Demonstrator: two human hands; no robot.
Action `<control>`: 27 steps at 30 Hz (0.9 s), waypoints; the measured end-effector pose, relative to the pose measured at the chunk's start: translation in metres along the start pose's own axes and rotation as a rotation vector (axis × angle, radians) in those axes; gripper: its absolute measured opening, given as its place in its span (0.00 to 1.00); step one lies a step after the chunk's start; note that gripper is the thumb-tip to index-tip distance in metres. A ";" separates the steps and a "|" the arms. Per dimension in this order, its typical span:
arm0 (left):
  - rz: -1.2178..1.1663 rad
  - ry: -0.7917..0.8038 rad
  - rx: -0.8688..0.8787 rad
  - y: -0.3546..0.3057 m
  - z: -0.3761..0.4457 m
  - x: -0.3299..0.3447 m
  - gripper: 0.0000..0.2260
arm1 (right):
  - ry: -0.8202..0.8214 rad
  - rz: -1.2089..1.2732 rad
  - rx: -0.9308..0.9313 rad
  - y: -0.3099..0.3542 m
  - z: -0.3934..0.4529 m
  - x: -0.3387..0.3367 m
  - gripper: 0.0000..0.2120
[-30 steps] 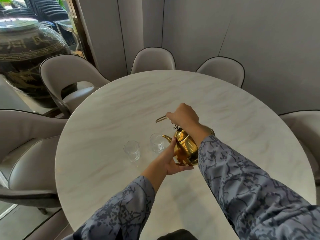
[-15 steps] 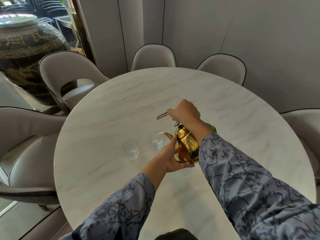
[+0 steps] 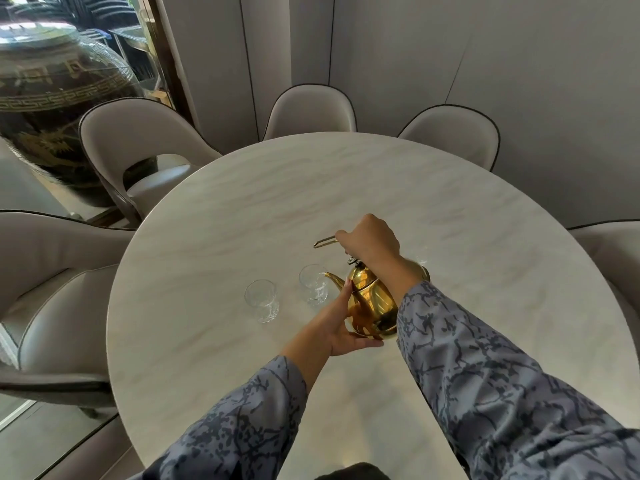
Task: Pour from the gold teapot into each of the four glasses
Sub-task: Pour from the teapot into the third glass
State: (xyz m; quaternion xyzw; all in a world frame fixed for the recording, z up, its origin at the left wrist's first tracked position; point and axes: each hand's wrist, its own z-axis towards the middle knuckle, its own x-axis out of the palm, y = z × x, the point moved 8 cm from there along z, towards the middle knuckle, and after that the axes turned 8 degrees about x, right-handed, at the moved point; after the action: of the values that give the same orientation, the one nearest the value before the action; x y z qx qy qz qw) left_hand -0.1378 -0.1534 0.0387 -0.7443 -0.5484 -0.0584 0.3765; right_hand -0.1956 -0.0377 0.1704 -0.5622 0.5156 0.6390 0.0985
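The gold teapot [image 3: 372, 303] is lifted and tilted left over the round marble table [image 3: 242, 216]. Its spout tip sits at the rim of a clear glass [image 3: 312, 285]. My right hand [image 3: 370, 239] grips the teapot's top handle from above. My left hand [image 3: 341, 329] cups the pot's lower left side and base. A second clear glass [image 3: 261, 301] stands to the left, apart from the first. Behind my right forearm only a sliver of another glass [image 3: 420, 260] shows. No stream of liquid is visible.
Grey padded chairs ring the table: one at far left [image 3: 138, 150], two at the back [image 3: 311, 110] [image 3: 450, 133], one at near left [image 3: 52, 306], one at the right edge [image 3: 609, 251]. A large dark jar [image 3: 59, 109] stands behind the left chairs.
The teapot and both hands hold nearly the same pose. The spout has stayed at the right glass. The view has shifted slightly.
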 end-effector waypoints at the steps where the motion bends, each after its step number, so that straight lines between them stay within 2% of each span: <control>1: 0.012 -0.006 0.003 0.000 0.001 -0.002 0.26 | 0.000 0.002 0.002 -0.001 0.000 0.001 0.13; 4: 0.041 -0.013 0.019 -0.001 0.005 -0.006 0.29 | -0.001 0.022 0.021 -0.006 0.001 0.005 0.15; 10: 0.124 -0.094 0.041 0.000 0.009 -0.020 0.42 | 0.001 0.100 0.064 -0.024 0.000 0.011 0.19; 19: 0.213 -0.113 0.115 -0.009 -0.005 -0.023 0.33 | -0.026 0.272 0.028 -0.035 -0.016 0.006 0.23; 24: 0.197 -0.099 0.141 -0.013 -0.011 -0.027 0.27 | -0.038 0.271 -0.040 -0.022 -0.024 0.001 0.23; 27: 0.165 -0.091 0.152 -0.014 -0.016 -0.030 0.27 | -0.016 0.257 -0.088 -0.008 -0.027 0.001 0.23</control>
State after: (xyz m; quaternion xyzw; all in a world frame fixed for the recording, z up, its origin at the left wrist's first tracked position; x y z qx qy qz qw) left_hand -0.1565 -0.1849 0.0415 -0.7582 -0.5046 0.0484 0.4101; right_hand -0.1733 -0.0557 0.1691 -0.4902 0.5540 0.6729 -0.0046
